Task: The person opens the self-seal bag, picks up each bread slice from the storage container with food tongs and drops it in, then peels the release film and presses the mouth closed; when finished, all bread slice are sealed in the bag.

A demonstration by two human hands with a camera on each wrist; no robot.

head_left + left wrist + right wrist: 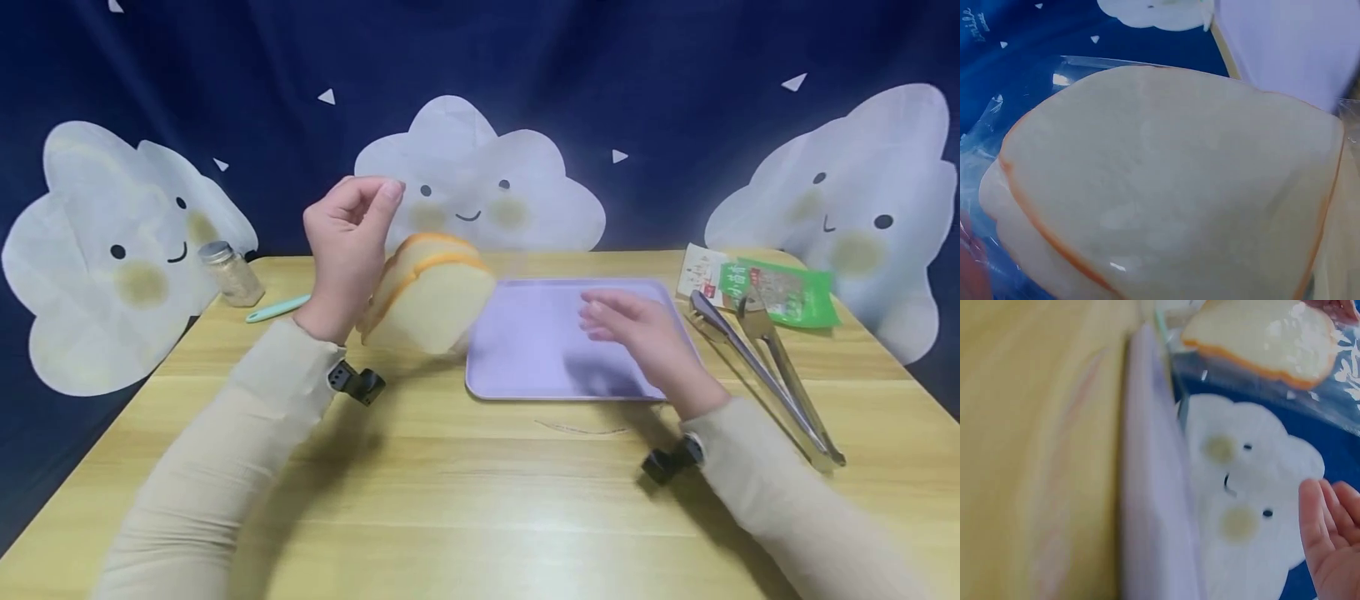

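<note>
Raised at the left of the head view, my left hand (348,237) pinches the top of a clear plastic bag between thumb and curled fingers. Inside the bag hang slices of bread (438,304) with orange-brown crust, tilted just above the table. Their pale faces (1166,175) fill most of the left wrist view through the film. My right hand (633,333) hovers over the right part of a lilac tray (517,354), its fingers extended and holding nothing. In the right wrist view the bagged bread (1266,337) appears at the top, apart from the right hand's fingers (1316,519).
Metal tongs (780,375) lie right of the tray, before a green and white food packet (787,292). A lidded jar (232,275) and a mint-green handle (277,309) are at the back left. A thin twist tie (581,429) lies on the wooden table (465,500).
</note>
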